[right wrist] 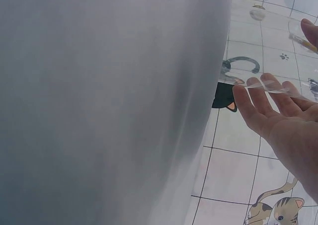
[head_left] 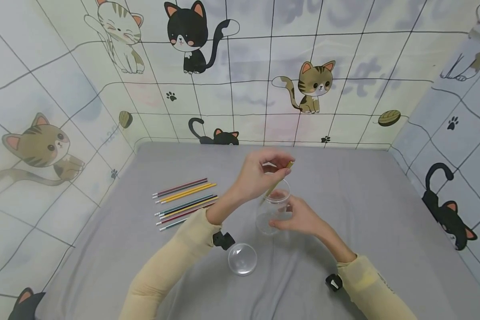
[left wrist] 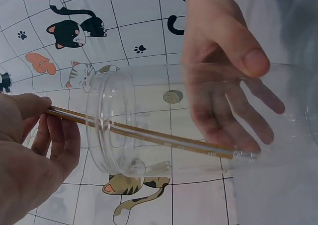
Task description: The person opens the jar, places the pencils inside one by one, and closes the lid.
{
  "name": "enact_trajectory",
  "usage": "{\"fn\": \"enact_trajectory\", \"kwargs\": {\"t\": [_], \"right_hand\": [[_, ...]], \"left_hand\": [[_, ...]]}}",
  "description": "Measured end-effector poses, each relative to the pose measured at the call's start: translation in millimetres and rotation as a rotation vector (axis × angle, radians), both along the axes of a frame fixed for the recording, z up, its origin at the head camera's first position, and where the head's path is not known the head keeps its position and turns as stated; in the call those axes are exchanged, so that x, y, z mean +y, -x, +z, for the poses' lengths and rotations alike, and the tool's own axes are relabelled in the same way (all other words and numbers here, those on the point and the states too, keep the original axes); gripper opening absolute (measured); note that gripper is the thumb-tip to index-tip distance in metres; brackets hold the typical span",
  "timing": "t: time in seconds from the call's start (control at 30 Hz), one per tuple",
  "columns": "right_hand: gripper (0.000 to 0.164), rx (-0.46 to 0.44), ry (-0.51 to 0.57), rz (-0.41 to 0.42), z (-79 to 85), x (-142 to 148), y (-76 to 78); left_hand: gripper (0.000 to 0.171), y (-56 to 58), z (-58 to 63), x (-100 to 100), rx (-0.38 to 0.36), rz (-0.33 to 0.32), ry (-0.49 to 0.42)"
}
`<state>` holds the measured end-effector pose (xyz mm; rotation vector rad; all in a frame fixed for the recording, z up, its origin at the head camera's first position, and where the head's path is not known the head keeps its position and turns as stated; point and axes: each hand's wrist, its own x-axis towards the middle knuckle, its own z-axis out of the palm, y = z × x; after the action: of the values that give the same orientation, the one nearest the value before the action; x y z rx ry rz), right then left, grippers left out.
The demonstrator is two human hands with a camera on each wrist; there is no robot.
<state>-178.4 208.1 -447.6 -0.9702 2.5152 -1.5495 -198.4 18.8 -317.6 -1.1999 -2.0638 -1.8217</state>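
Note:
A yellow pencil (left wrist: 174, 143) slants through the mouth of a clear plastic jar (head_left: 266, 222), its silver-banded end inside. My left hand (head_left: 260, 174) pinches the pencil near its other end, above the rim. Around the side of the upright jar, the thumb and fingers of my right hand (head_left: 302, 216) hold it. In the right wrist view, the fingers of the right hand (right wrist: 278, 108) lie along the transparent wall. A round clear lid (head_left: 242, 259) rests on the cloth in front of the jar.
Several pencils (head_left: 186, 193) in yellow, dark red and dark green lie in two loose groups to the left, partly behind the left forearm. Grey cloth (head_left: 344, 186) covers the table. Panels with printed cats (head_left: 312, 86) stand at the back and both sides.

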Motion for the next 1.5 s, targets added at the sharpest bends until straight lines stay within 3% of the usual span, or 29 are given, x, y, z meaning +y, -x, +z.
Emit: {"fn": "enact_trajectory", "kwargs": {"t": [0.3,0.6,0.87,1.03,1.33,1.5], "right_hand": [[0.061,-0.037,-0.026,-0.01,1.0,1.2,-1.0],[0.061,-0.041,-0.038,-0.029,2.1,-0.1,-2.3],[0.068,-0.038,-0.048,-0.025,4.1,-1.8,-2.9],[0.068,-0.037,-0.052,-0.036,3.1,-1.8,-2.4],[0.061,-0.057,-0.053,-0.031,3.3,-0.3,-3.2],[0.065,-0.057,-0.05,-0.025,3.8,0.2,-3.1]], "left_hand": [[0.019,-3.2,-13.4,-4.2,0.1,0.043,0.116],[0.021,-6.6,-13.8,-8.3,0.185,0.073,0.268],[0.02,-6.3,-15.9,-13.4,0.178,0.099,0.261],[0.017,-5.4,-14.2,-17.3,0.204,0.075,0.284],[0.011,-7.8,-8.0,-14.9,0.257,0.01,0.52],[0.007,-10.2,-5.5,-12.7,0.288,-0.006,0.572]]}}
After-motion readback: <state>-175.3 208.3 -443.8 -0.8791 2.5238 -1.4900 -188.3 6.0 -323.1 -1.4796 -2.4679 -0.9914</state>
